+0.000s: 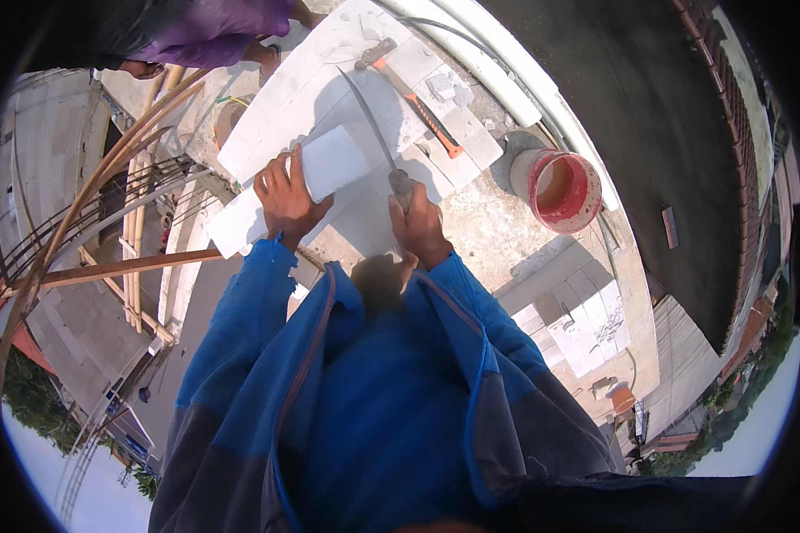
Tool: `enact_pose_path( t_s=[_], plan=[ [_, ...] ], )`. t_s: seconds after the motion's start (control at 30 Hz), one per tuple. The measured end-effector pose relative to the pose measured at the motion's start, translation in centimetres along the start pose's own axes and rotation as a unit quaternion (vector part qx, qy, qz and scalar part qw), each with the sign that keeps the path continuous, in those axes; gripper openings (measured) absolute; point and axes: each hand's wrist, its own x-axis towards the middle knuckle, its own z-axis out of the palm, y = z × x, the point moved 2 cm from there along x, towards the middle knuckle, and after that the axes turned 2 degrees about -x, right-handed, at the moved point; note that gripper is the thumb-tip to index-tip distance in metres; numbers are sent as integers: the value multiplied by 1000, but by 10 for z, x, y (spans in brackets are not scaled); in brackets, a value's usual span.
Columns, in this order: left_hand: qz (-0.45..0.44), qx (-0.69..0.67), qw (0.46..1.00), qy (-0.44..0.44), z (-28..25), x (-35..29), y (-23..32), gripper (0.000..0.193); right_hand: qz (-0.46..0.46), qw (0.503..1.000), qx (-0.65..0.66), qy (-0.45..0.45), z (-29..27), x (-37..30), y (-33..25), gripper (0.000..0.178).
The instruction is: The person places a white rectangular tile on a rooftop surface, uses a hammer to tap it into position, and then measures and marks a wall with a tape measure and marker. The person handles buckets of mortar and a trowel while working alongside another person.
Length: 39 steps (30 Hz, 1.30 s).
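Note:
A pale, white building block (pixel 336 162) lies aslant in front of me, over a larger stack of similar blocks. My left hand (pixel 286 197) grips it across the middle, fingers bent over its top and thumb toward its near side. In my right hand (pixel 418 222) is the dark handle of a machete (pixel 375 123), closed in my fingers. Its long, narrow blade points away and slightly left, over the blocks and apart from the held one. Beyond the blade a hammer (pixel 418 108) with an orange and black handle rests on the stacked blocks.
A red-rimmed bucket (pixel 567 191) with brownish liquid stands at right. More white blocks (pixel 587 311) are stacked nearer, lower right. White pipes (pixel 489 71) run along the far right edge. Bamboo poles and rebar (pixel 142 204) fill the left side. Another person in purple (pixel 209 31) is at upper left.

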Motion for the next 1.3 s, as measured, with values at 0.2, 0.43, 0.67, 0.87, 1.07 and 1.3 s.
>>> enact_pose_path(
  t_s=[0.2, 0.43, 0.67, 0.87, 1.07, 1.3],
  plan=[
    [15, -4, 999, 34, 6, -1, -1, 116, 27, 999, -20, -29, -13, -5, 0, 37],
    [10, 0, 1000, 22, 4, 9, -4, 120, 80, 992, -61, -70, 9, 23, 35, 37],
    [-13, 7, 1000, -6, -4, 3, -3, 120, 116, 986, -74, -96, 22, 28, 39, 34],
    [-15, 4, 1000, -5, 0, 1, -3, 121, 92, 994, -9, -66, 23, 20, 38, 37],
    [-8, 3, 1000, 17, 1, 6, -3, 120, 71, 996, 7, -57, 18, 11, 40, 37],
    [-40, 23, 998, -43, 3, -9, -1, 118, 78, 992, -72, -71, 29, 21, 63, 36]
  ],
)
